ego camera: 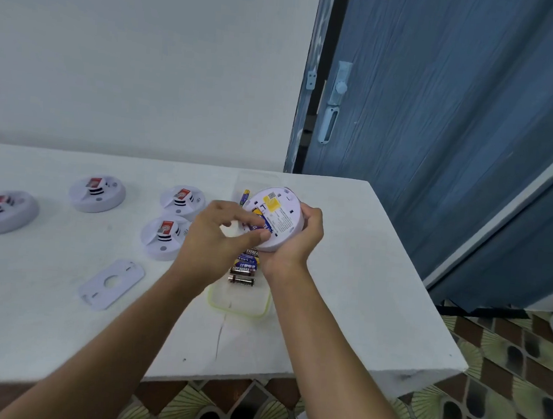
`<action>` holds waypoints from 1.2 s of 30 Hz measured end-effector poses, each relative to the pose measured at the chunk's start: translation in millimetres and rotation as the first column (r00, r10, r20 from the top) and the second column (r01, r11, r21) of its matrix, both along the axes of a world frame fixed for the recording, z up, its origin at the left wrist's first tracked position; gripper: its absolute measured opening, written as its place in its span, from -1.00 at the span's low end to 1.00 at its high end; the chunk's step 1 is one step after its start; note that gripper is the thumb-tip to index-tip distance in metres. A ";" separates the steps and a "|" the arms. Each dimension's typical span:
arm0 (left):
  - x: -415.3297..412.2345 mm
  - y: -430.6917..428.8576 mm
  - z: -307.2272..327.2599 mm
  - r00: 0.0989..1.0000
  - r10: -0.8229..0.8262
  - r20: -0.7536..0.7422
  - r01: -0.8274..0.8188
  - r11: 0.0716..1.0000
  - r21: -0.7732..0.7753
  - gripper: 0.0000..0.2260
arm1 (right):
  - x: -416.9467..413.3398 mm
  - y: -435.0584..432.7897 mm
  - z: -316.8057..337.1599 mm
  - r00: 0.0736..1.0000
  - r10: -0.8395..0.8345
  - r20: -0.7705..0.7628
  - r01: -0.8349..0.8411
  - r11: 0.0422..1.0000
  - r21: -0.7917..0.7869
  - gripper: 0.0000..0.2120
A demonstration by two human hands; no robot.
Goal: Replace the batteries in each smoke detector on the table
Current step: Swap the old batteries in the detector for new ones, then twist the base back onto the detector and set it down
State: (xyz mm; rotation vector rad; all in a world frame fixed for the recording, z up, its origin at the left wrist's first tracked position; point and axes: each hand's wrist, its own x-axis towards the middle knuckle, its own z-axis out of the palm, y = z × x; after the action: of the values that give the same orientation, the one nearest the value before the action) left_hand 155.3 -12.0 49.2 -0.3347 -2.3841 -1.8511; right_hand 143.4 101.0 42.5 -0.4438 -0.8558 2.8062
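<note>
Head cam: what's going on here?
A person is mid battery swap. The right hand grips a smoke detector, back side up, above a clear tray of loose batteries. The left hand pinches a battery at its open compartment. Four other detectors sit on the table to the left, and a detached cover plate lies nearer the person.

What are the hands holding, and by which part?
The right hand grips the smoke detector by its rim; the left hand pinches a battery in its open back.
</note>
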 end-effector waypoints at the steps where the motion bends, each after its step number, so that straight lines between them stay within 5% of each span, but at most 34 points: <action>1: -0.4 -3.3 -1.0 0.998 0.041 0.054 -0.042 0.999 0.018 -0.74 | -0.5 -4.2 1.3 1.000 0.003 0.001 -0.003 1.000 -0.007 -0.59; 9: -11.1 -27.9 -18.1 0.883 -0.130 0.451 -0.016 0.952 0.305 -0.27 | 0.0 -23.1 7.1 0.999 0.036 -0.019 -0.036 0.999 -0.002 -0.67; 14: -13.7 -44.8 -24.9 0.852 -0.176 0.493 -0.002 0.940 0.340 -0.21 | -0.3 -40.2 -0.1 0.999 0.046 -0.011 -0.046 0.999 0.013 -0.67; 17: -11.2 -56.3 -29.0 0.916 0.025 0.401 -0.048 0.998 0.047 -0.29 | 1.3 -45.7 -2.8 0.997 0.070 -0.008 -0.070 0.998 -0.001 -0.73; 19: -7.4 -66.8 -33.2 0.969 0.167 0.182 -0.130 0.971 -0.201 -0.42 | 2.6 -50.1 -3.2 0.995 0.095 -0.013 -0.095 0.995 0.030 -0.76; 23: -7.9 -102.3 -45.2 0.983 0.167 -0.076 -0.183 0.920 -0.347 -0.66 | 2.6 -62.8 -8.6 0.991 0.131 0.014 -0.131 0.988 0.078 -0.74; 27: -15.9 -152.6 -66.0 0.968 0.241 -0.065 -0.220 0.704 -0.675 -0.56 | -0.1 -66.4 -12.6 0.990 0.143 0.014 -0.143 0.988 0.052 -0.71; 31: -17.2 -186.3 -77.1 0.949 0.270 0.163 0.005 0.506 -0.863 -0.24 | -4.5 -75.9 -16.9 0.986 0.165 0.020 -0.166 0.985 0.047 -0.69; 36: -13.9 -198.5 -82.0 0.956 0.251 0.152 -0.010 0.546 -0.838 -0.30 | -6.5 -90.3 -20.3 0.978 0.205 0.026 -0.206 0.978 0.040 -0.65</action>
State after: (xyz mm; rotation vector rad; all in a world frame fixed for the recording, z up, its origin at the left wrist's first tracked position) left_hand 141.5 -210.5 -32.8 0.0534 -3.2150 -0.5587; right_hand 136.9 10.8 22.2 -0.4011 -1.0193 2.9671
